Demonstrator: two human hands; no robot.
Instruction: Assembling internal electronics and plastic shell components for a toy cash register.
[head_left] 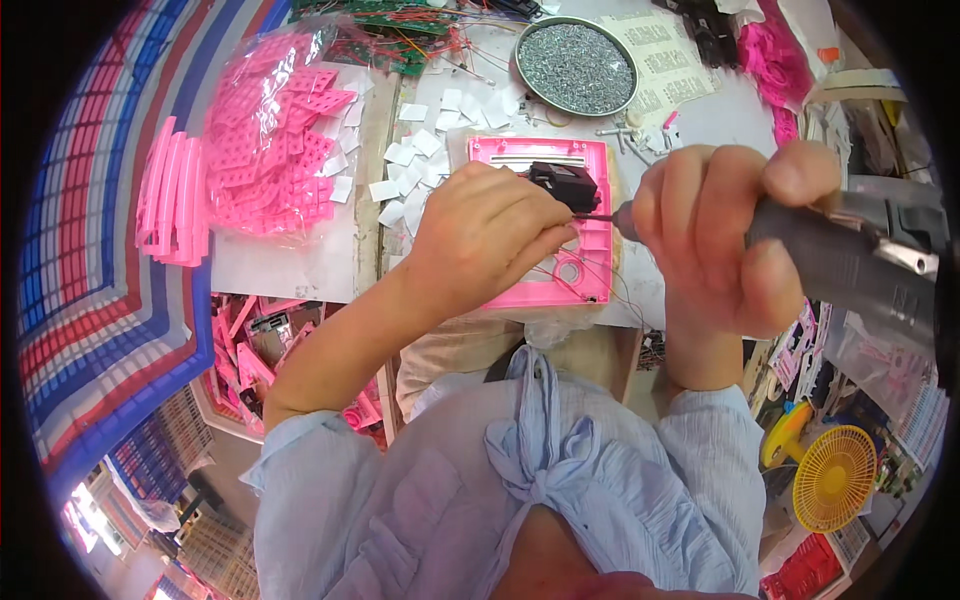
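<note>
Pink plastic frame (590, 235) lying flat on the bench, with a small black part (566, 184) seated near its top edge and pressed in place by the curled fingers of the left hand (485, 235). The right hand (715, 240) is closed fully round a grey electric driver (850, 255), whose tip meets the part's edge (the screw itself is too small to see). Good practice is probably to keep the bit square to the frame and the left fingertips clear of it.

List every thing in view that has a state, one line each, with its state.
left hand: pressed down on the pink panel, fingers by the black part.
right hand: closed around the grey power screwdriver.
grey power screwdriver: held level, tip at the black part.
black part: sitting on the panel.
pink panel: flat on the bench.
round metal dish: full of screws.
clear bag: filled with pink parts.
</note>
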